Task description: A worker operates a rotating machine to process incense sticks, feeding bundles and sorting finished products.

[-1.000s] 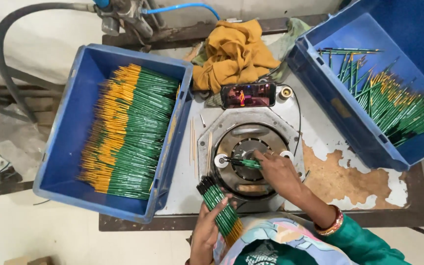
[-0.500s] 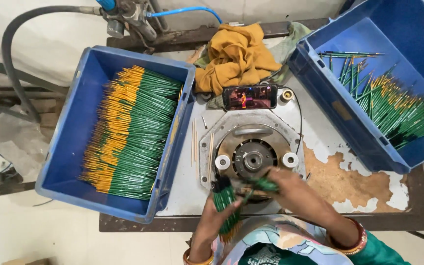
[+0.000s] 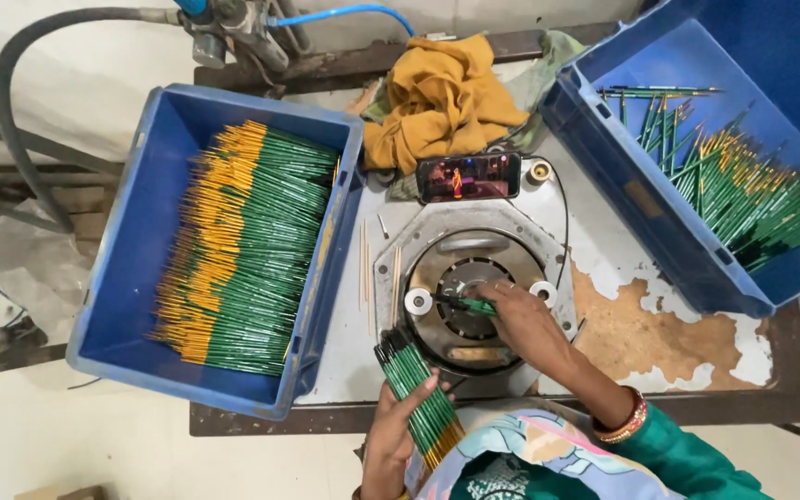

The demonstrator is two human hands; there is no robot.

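There is just one camera, and it sits on my head. It looks almost straight down at the table (image 3: 696,398) from high up. My body is at the near edge. The blue bins (image 3: 131,278) lie left and far right.

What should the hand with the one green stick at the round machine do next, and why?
Probably lift the single green stick out and away. The right hand holds it at the round machine's centre, while the left hand grips a bundle of sticks waiting beside it.
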